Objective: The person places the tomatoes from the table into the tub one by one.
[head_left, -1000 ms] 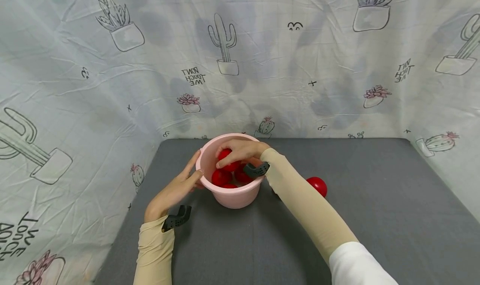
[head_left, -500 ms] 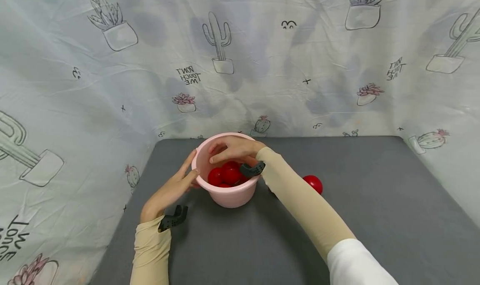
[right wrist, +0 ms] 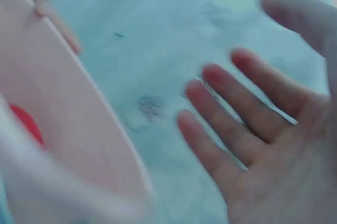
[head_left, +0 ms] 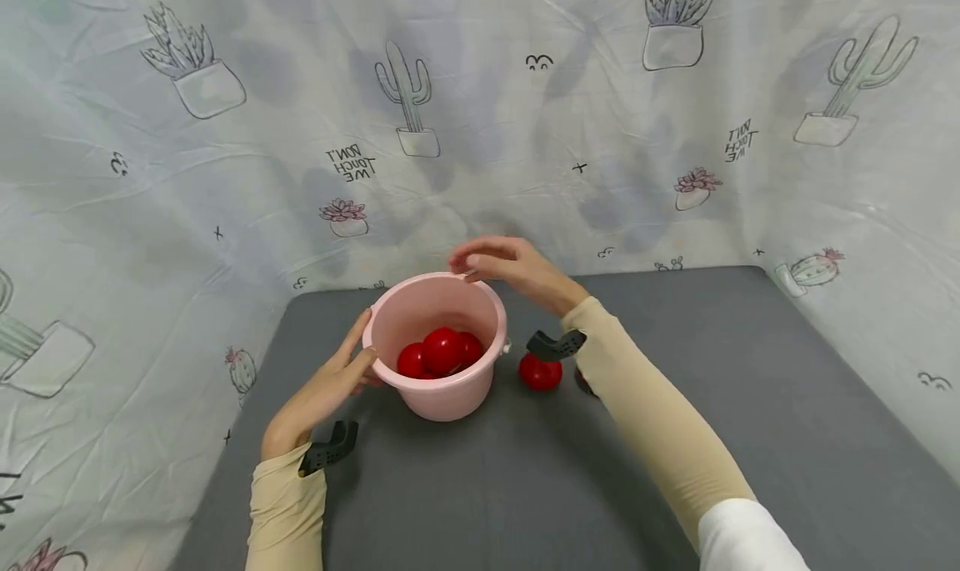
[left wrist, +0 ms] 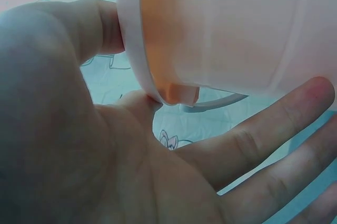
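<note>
A pink bucket (head_left: 442, 403) stands on the grey table, with several glossy round red objects, like tomatoes or apples (head_left: 442, 351), heaped inside; I cannot tell which kind. My left hand (head_left: 322, 396) holds the bucket's left rim. In the left wrist view, thumb and index finger hook over the rim (left wrist: 132, 40) while the other fingers (left wrist: 279, 124) stretch along the outer wall. Above the far right rim hovers my right hand (head_left: 517, 267), holding nothing; the right wrist view shows its fingers (right wrist: 226, 92) spread loosely, apart from the bucket.
Right of the bucket, another round red object (head_left: 540, 372) lies on the table (head_left: 525, 488). Partly hidden behind the right sleeve (head_left: 652, 404) is a dark and red thing (head_left: 582, 381). A cactus-print cloth (head_left: 487, 137) hangs behind and on both sides.
My right hand has let go of a round red object inside the bucket, then risen out toward the right. The left hand stays on the rim. The head view has turned rightward.
</note>
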A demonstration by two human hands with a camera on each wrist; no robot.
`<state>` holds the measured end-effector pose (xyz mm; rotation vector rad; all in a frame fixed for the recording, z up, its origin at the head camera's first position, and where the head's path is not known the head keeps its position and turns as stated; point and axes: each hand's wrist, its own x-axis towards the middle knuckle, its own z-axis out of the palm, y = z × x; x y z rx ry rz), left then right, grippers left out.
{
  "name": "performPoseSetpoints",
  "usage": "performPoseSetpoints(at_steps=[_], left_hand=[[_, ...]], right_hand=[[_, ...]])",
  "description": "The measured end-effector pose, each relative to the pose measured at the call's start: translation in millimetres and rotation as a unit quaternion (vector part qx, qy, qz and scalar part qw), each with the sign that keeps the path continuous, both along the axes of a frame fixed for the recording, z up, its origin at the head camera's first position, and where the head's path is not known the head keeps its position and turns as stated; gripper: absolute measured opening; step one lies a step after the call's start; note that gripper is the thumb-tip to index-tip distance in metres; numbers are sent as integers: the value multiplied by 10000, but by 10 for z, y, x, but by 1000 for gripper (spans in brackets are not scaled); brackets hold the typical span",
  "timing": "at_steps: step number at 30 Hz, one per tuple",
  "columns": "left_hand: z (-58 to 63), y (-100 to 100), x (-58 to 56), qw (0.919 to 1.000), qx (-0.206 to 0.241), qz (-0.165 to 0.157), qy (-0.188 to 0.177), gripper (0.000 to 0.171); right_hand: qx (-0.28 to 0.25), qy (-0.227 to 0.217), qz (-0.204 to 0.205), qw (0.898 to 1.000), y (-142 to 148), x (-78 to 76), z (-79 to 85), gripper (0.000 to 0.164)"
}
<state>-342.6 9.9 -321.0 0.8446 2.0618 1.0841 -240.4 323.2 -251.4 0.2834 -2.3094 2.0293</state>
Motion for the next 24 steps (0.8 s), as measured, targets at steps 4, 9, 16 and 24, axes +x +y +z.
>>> performPoseSetpoints(at_steps=[4,9,16,24], left_hand=[[3,15,-21,10000,39,33,28,59],[-15,9,-32,9999,-90,40,24,60],[-59,5,-39,9999,-92,112,-3,60],[-62,4,-58,9999,-75,92,21,60]], right_hand=[[-415,584,-877,9936,342,323,-58,44],[-828,862,-1823,9759,617,694,-353,45],[-808,1199,-3567,9230,760,1121,-931,42],[-78,83,-4639,8858,724,1353,-1570,44]])
